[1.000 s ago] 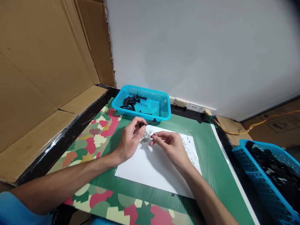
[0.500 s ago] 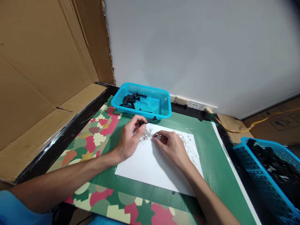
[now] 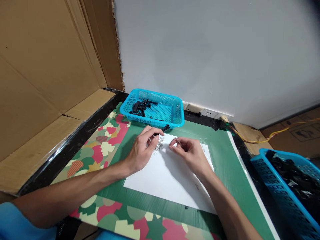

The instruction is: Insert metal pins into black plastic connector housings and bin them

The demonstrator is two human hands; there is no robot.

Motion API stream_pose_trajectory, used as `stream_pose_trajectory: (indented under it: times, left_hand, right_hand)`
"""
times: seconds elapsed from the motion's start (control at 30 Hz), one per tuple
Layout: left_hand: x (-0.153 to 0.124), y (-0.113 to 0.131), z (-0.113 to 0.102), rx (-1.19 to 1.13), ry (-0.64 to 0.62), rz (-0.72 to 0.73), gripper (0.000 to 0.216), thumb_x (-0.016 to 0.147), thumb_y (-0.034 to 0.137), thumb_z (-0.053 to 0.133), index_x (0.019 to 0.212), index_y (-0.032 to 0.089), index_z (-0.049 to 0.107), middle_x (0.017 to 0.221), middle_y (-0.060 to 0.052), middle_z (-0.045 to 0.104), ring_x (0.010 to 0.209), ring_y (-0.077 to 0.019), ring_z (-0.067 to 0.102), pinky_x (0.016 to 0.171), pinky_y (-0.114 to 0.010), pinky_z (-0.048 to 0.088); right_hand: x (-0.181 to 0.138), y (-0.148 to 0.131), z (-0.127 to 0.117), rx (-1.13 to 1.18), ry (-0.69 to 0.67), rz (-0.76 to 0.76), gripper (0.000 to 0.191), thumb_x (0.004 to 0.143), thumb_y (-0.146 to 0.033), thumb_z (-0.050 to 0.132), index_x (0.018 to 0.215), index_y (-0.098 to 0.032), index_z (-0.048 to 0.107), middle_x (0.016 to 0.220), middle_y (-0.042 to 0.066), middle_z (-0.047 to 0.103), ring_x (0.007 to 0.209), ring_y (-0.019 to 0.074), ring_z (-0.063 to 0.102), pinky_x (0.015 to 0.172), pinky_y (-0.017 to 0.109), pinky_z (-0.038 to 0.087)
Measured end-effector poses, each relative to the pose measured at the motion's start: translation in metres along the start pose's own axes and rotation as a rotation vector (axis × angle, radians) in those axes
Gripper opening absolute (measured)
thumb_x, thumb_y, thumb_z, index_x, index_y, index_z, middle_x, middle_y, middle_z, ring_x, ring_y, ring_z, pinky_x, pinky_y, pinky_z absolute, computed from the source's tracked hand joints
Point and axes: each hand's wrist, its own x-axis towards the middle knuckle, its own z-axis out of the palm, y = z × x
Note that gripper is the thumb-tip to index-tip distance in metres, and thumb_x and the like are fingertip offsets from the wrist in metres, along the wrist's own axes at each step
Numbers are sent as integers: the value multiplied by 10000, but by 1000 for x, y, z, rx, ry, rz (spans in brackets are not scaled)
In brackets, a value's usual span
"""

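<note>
My left hand (image 3: 142,148) is closed on a slim black plastic part (image 3: 165,128), whose end sticks out past the fingertips to the right. Below those fingers lies a pile of tiny silver metal pieces (image 3: 159,145) on a white sheet (image 3: 160,181). To the right, over the same sheet, my right hand (image 3: 191,153) pinches a thin metal piece (image 3: 179,142) between thumb and forefinger. Its exact kind is too small to make out. The two hands are apart, and the right one hides part of the sheet.
Behind the hands stands a blue basket (image 3: 176,124) with several black plastic parts (image 3: 141,107). Another blue basket (image 3: 272,181), full of black pieces, is at the right. A green mat (image 3: 225,160) covers the table. Cardboard (image 3: 50,50) walls the left; sockets (image 3: 209,113) line the back.
My right hand has moved slightly right and away from the left hand, the thin metal piece now tilted differently. My left hand has shifted a little right and turned with the black part.
</note>
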Motion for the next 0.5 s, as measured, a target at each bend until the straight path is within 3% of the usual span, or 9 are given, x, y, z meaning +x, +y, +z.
stream_pose_trajectory:
  times: [0.13, 0.3, 0.5]
  left_hand:
    - [-5, 6, -1, 88, -127, 68, 256, 1097, 287, 529, 1153, 244, 776, 1142, -54, 602, 869, -164, 626, 755, -310, 524]
    - [-9, 8, 0, 115, -237, 135, 227, 1091, 267, 555, 1200, 238, 753, 1126, -45, 580, 870, -151, 614, 755, -297, 513]
    - [-11, 12, 5, -8, -218, 96, 174, 1072, 260, 597, 1114, 201, 755, 1066, -32, 556, 784, -122, 544, 698, -274, 479]
  right_hand:
    - [-8, -9, -11, 102, 14, -8, 276, 882, -451, 835, 878, -179, 785, 652, -78, 280, 618, 124, 250, 586, 295, 201]
    - [-12, -9, -13, 138, -1, -11, 247, 881, -427, 868, 907, -187, 817, 649, -80, 238, 629, 124, 211, 596, 314, 162]
    - [-14, -12, -3, 176, 12, -46, 212, 884, -403, 883, 904, -197, 832, 649, -73, 248, 627, 122, 217, 592, 316, 166]
